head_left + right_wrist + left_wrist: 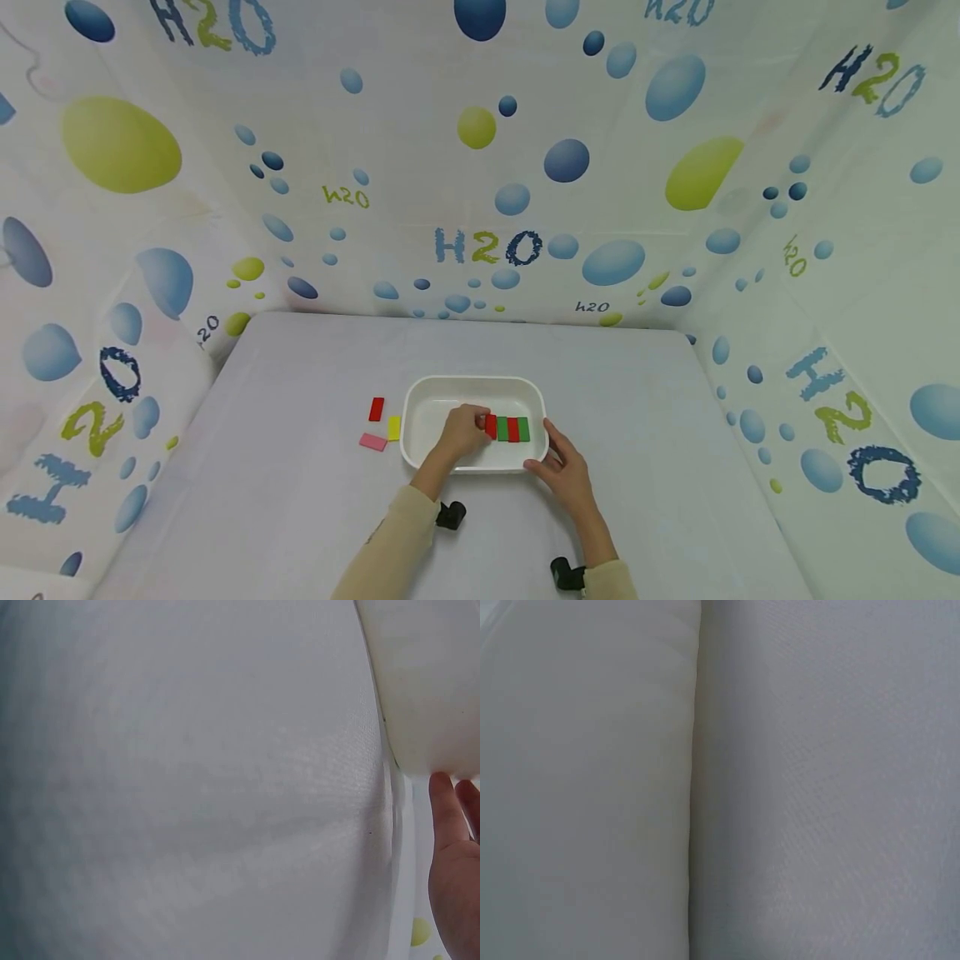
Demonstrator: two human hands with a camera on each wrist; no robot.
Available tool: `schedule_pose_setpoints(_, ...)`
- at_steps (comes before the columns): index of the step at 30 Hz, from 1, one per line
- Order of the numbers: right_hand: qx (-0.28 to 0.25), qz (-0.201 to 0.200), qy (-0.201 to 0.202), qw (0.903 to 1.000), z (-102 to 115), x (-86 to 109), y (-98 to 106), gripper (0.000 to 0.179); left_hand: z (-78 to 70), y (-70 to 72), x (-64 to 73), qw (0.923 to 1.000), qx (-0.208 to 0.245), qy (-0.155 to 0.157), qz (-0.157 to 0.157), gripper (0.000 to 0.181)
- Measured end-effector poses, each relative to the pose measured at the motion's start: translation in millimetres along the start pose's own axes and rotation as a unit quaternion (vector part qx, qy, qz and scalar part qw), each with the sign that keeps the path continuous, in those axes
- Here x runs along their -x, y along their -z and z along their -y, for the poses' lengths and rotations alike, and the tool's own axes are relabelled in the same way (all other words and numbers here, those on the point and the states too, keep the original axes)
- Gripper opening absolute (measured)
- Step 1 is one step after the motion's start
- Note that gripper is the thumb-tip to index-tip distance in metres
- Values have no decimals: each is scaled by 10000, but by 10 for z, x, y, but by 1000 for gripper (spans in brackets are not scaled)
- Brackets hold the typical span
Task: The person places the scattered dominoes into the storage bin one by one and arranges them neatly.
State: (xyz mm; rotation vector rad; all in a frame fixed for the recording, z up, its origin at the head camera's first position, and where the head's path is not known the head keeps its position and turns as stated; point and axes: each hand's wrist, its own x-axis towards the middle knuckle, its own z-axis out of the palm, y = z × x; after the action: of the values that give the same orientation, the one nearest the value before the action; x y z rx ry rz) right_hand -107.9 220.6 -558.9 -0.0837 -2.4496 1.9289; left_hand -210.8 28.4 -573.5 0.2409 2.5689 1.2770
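A white tray (442, 390) lies on the table. Inside, at its right, stand a green block (502, 429), a red block and another green block (524, 429) side by side in a row. My left hand (462, 433) reaches into the tray and pinches a flat red block (491, 427) at the row's left end. With thumb and fingers spread about the near right corner, my right hand (564, 475) holds the tray. In the right wrist view, fingertips (440, 780) of that hand touch the tray wall (435, 697). The left wrist view shows only the tray's side and cloth.
Left of the tray lie a red block (377, 409), a pink block (372, 442) and a yellow block (393, 428), the yellow one close to the tray wall. A white cloth (300, 467) covers the table. Printed curtains (420, 167) stand behind and at both sides.
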Motion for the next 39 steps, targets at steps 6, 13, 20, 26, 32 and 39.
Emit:
schedule_pose_setpoints(6, 13, 13, 13, 10000, 2, 2, 0, 82, -22, 9, 15, 10000, -43, -82, -17, 48)
schedule_pose_setpoints(13, -23, 43, -27, 10000, -7, -1, 3, 83, -18, 7, 20, 9998, -79, -158, -30, 49)
schedule_pose_setpoints(20, -30, 36, -66, 10000, 3, 1, 1, 83, -12, 9, 26, 9995, -160, -269, -41, 48)
schedule_pose_setpoints(26, -23, 31, -90, 10000, 1, 0, -5, 83, -18, 16, 27, 9989, -304, -357, -52, 49)
schedule_pose_setpoints(32, -29, 14, 91, 10000, -31, -3, -6, 82, -22, 29, 33, 9979, -412, -479, -133, 51)
schedule_pose_setpoints(39, -71, -9, 236, 9997, -59, -5, -7, 81, -13, 26, 43, 9978, -375, -529, -100, 54)
